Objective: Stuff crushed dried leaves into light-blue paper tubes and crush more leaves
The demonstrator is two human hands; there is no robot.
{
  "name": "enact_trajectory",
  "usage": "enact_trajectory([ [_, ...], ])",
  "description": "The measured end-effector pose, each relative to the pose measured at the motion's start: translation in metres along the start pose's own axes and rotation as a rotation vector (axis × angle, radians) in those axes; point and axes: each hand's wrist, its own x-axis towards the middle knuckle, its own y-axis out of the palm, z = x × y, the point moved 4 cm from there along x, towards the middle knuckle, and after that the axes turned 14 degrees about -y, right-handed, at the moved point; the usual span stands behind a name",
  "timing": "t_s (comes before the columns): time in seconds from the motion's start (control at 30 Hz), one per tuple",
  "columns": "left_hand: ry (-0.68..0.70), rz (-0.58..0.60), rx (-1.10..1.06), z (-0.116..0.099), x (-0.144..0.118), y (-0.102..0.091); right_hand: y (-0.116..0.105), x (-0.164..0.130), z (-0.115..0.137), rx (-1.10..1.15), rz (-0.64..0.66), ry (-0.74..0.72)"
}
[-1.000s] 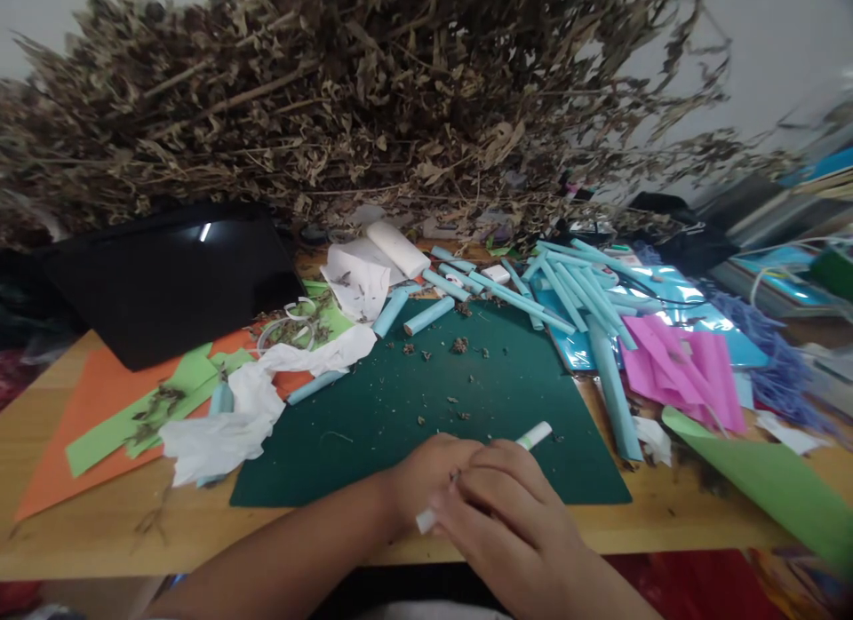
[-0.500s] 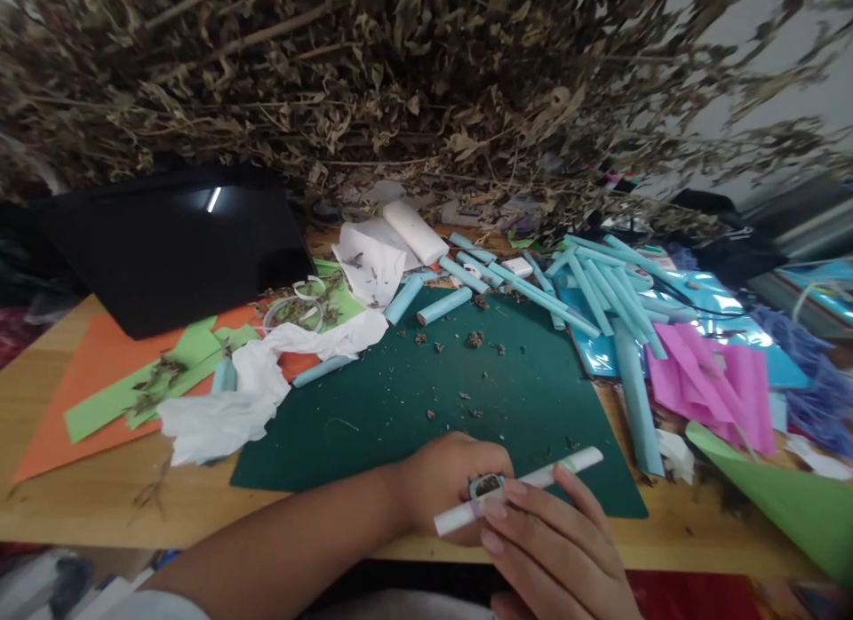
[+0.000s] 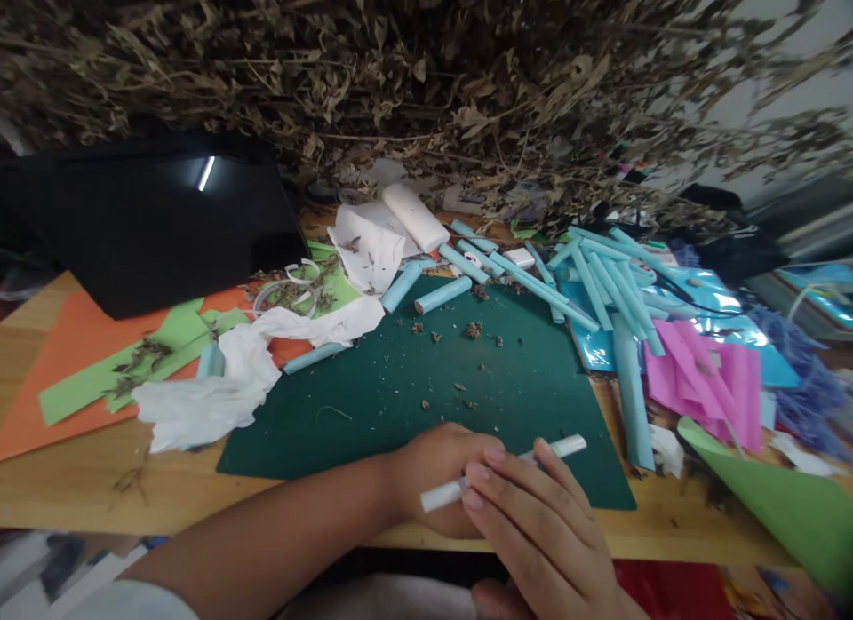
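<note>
Both hands, L (image 3: 436, 473) & R (image 3: 533, 513), on white stick (image 3: 504, 472) over green mat (image 3: 400, 389).

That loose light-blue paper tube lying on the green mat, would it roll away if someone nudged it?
Probably. The light-blue paper tube is round and lies free on the flat green cutting mat, so a sideways push should roll it. Being rolled paper, it likely weighs little and would dent under a hard pinch.
</note>
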Motion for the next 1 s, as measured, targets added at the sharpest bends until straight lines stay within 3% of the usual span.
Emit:
enact_trajectory([
  [0.17, 0.052, 0.062, -0.18, 0.0, -0.002, -0.003, 0.002, -0.004, 0.006, -0.056, -0.004, -0.022],
  [0.3, 0.045, 0.05, -0.238, -0.002, -0.001, -0.005, 0.0, 0.001, -0.005, 0.03, -0.085, 0.093],
  [0.4, 0.006, 0.026, -0.289, -0.004, 0.0, -0.006, -0.001, 0.002, -0.023, 0.216, -0.036, 0.144],
  [0.47, -0.021, 0.006, -0.365, -0.004, -0.001, -0.008, -0.007, -0.004, -0.039, 0.304, -0.088, 0.186],
  [0.57, -0.076, 0.001, -0.48, -0.004, -0.004, -0.011, -0.011, -0.024, -0.075, 0.245, -0.215, 0.396],
  [0.6, -0.119, -0.005, -0.535, -0.003, -0.004, -0.012, -0.006, -0.03, -0.086, 0.142, -0.12, 0.46],
  [0.63, -0.174, -0.011, -0.616, -0.001, -0.004, -0.014, 0.001, -0.034, -0.095, 0.046, 0.033, 0.479],
  [0.73, -0.285, -0.043, -0.996, 0.001, 0.0, -0.023, 0.019, -0.037, -0.113, -0.051, 0.273, 0.451],
  [0.87, -0.219, -0.076, -1.499, -0.011, 0.011, -0.049, 0.032, -0.035, -0.108, -0.03, 0.313, 0.394],
  [1.0, -0.176, -0.379, -1.782, -0.021, 0.012, -0.078, 0.039, -0.036, -0.075, 0.339, 0.144, 0.34],
])
